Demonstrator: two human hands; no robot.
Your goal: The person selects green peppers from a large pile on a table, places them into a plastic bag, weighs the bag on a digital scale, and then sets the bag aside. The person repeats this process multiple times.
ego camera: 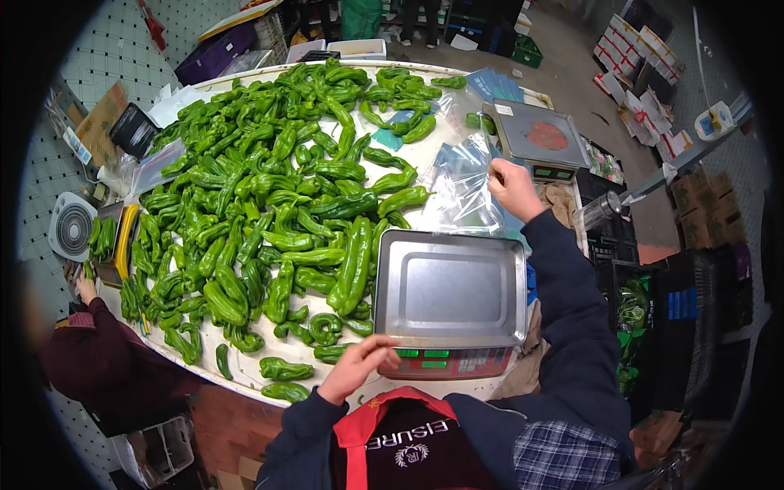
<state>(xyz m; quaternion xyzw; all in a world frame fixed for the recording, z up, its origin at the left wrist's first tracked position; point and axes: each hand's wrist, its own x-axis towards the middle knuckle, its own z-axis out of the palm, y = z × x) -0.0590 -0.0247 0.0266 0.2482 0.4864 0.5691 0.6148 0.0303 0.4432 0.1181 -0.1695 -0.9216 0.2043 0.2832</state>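
Note:
Just off the near left corner of a metal weighing tray [453, 288], my left hand [361, 367] hovers with fingers apart, holding nothing. The tray is bare and sits on a red digital scale [478, 362] with lit green displays. My right hand [513, 188] has its fingers pinched at the right edge of the clear plastic bags [468, 196] beyond the tray; whether a bag is between the fingers cannot be told. A large heap of green peppers [263, 184] covers the table left of the tray.
A second scale with a flat metal plate [542, 135] stands at the back right. At the far left a person [98, 343] in dark red reaches towards a yellow-edged scale [125, 245] holding peppers. A clear cylinder [600, 209] is beside a metal post on the right.

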